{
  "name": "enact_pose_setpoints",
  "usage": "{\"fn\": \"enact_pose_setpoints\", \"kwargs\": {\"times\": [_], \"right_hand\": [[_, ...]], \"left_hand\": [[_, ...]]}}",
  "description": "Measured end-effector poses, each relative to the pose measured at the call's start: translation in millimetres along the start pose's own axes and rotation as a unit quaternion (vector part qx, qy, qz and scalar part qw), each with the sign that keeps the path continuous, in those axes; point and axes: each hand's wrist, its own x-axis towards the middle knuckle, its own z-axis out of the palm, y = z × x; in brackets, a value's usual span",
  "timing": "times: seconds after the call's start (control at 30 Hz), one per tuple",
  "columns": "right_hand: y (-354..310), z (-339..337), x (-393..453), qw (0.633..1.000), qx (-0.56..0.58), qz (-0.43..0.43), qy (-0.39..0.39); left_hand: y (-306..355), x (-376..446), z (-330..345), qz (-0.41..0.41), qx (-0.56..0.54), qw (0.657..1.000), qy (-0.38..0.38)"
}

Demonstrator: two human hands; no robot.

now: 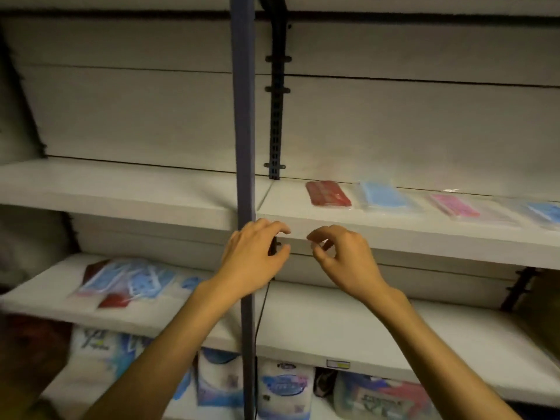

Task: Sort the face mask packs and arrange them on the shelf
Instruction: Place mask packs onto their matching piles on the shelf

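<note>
On the upper right shelf [394, 234] lie face mask packs in a row: a red pack [328, 194], a blue pack [385, 196], a pink pack [456, 205] and another blue pack [545, 212] at the frame's edge. A mixed heap of blue and red packs [127, 280] lies on the lower left shelf [91, 313]. My left hand [254, 259] and my right hand [342, 256] hover side by side in front of the upper shelf's front edge, fingers curled and apart, holding nothing.
A blue-grey upright post [244, 147] runs down between the two shelf bays, just behind my left hand. A black slotted rail [277, 116] is fixed to the back wall. Packs of tissue or paper goods [285, 386] fill the bottom shelf.
</note>
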Motion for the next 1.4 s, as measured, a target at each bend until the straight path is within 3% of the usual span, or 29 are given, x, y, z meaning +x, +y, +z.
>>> {"fn": "enact_pose_setpoints", "kwargs": {"times": [0.43, 1.13, 1.4], "right_hand": [[-133, 175, 5, 0.996, -0.026, -0.044, -0.077], [-188, 417, 110, 0.977, -0.042, 0.072, -0.195], [-203, 483, 125, 0.963, -0.058, 0.128, -0.229]], "left_hand": [[-204, -78, -54, -0.074, 0.045, 0.995, -0.041], [-535, -71, -68, -0.257, 0.078, 0.955, -0.122], [-632, -72, -45, -0.37, 0.042, 0.924, -0.082]]}}
